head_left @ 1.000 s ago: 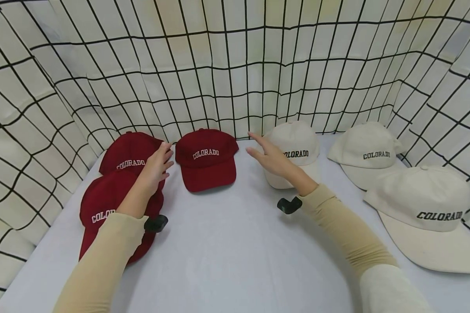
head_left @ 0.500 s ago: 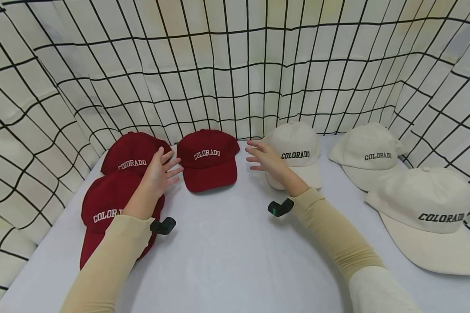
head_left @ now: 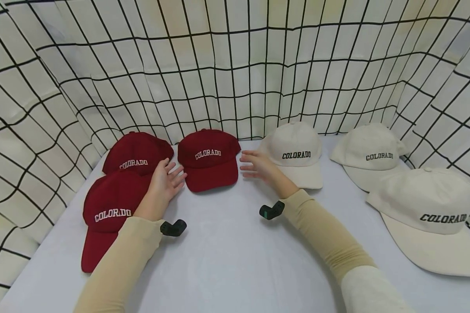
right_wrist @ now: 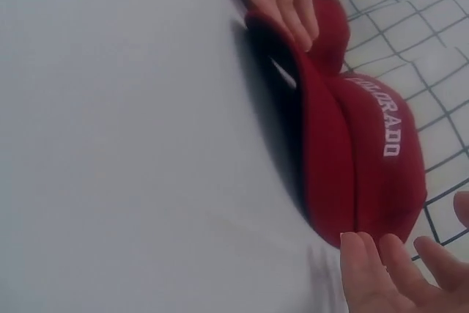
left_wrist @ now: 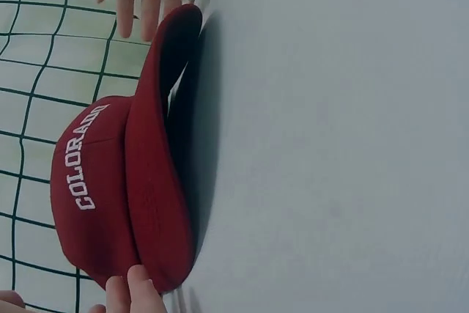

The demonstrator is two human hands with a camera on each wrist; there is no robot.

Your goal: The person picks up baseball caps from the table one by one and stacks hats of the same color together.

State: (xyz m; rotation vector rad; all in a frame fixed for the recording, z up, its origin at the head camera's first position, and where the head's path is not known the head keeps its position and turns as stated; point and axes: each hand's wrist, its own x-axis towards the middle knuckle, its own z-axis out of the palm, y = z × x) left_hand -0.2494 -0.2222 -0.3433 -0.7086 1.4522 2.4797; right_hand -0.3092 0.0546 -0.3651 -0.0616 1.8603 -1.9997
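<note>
Nearest are two tan-sleeved forearms (head_left: 119,265) with two small black devices (head_left: 173,228) at the wrists, then one front red cap (head_left: 109,204) on the left and one front cream cap (head_left: 424,221) on the right. The left hand (head_left: 164,184) and right hand (head_left: 263,170) are loosely spread, flanking the middle red cap (head_left: 209,163) on the white table (head_left: 227,248); I cannot tell whether fingertips touch it. One rear red cap (head_left: 135,152) and two rear cream caps (head_left: 297,148) complete three of each colour, before a black-gridded cloth (head_left: 243,78).
</note>
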